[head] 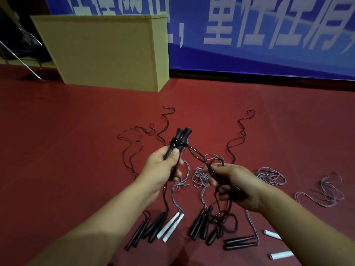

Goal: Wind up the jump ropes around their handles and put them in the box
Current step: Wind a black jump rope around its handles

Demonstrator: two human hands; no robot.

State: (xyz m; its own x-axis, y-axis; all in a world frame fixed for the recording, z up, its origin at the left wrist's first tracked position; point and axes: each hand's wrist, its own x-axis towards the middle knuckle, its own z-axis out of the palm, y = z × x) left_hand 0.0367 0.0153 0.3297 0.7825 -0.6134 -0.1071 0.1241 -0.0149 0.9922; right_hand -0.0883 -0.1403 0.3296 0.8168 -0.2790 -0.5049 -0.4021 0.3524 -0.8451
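My left hand (165,167) grips a pair of black jump-rope handles (179,140), held together and pointing up and away, with a few turns of dark rope around them. From those turns the dark rope (199,156) runs down to my right hand (233,184), which holds its slack in loose loops hanging toward the floor. Several other ropes lie on the red floor below: black handle pairs (151,229) (200,225) (240,242), white handles (172,225) (281,255) and grey cords (270,175).
A tan wooden box-like cabinet (107,52) stands on the floor at the back left. A blue banner (259,35) covers the wall behind. Metal chair legs (21,60) show at the far left. Thin dark cords (134,143) snake across the floor ahead.
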